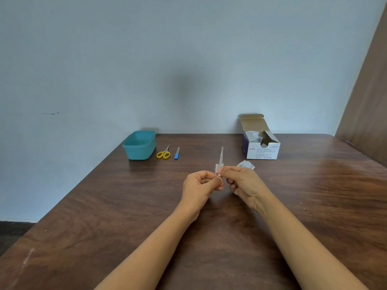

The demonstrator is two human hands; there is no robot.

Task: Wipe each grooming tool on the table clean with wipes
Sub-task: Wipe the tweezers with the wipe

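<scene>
A slender metal nail file (pixel 221 156) is held nearly upright, its lower part wrapped in a small white wipe (pixel 217 168). Yellow-handled scissors (pixel 163 153) and a blue-handled file (pixel 177 153) are laid side by side, not touching, well to its left. An opened box of alcohol swabs (pixel 262 151) is set to the right, with a torn wrapper (pixel 246 164) just in front of it.

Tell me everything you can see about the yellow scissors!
The scissors are small, with two yellow loop handles that look plastic and thin silvery blades, closed. They lie flat on the brown table, handles nearest the person, tips pointing toward the wall, between the teal tub and the blue-handled tool. Only the table touches them.
</scene>
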